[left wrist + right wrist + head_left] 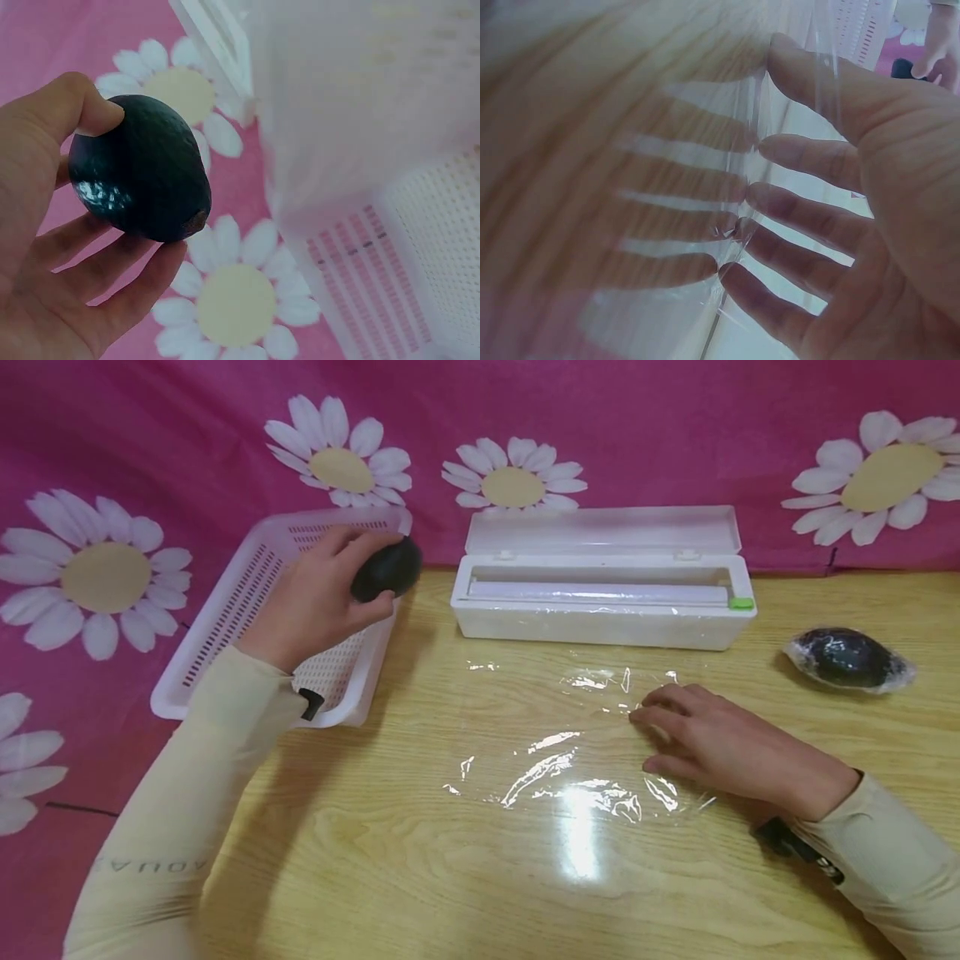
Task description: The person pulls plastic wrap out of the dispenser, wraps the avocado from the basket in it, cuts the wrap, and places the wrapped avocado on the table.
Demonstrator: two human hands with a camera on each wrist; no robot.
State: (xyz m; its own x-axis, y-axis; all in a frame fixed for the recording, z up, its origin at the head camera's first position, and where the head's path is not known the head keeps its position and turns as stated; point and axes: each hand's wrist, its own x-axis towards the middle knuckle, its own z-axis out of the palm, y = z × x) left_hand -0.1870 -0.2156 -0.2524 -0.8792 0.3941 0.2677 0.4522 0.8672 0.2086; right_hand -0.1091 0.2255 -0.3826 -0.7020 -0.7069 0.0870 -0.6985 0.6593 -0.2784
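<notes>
My left hand (315, 589) holds a dark avocado (387, 570) above the right rim of a white plastic basket (167, 700). In the left wrist view the thumb and fingers curl round the avocado (142, 169), whose stem end points away from the palm. A sheet of clear cling film (547, 764) lies on the table, creased and shiny. At its right edge rests my right hand (731, 743), fingertips down on the film. The right wrist view shows those fingers (802, 217) spread, their tips touching the film and mirrored in the surface.
Behind the film stands a white cling film dispenser (600, 625), lid up, with a film roll (600, 592) and a green cutter slide (741, 604) inside. A film-wrapped avocado (849, 658) lies at the right. A pink daisy-patterned cloth (637, 427) covers the back and left.
</notes>
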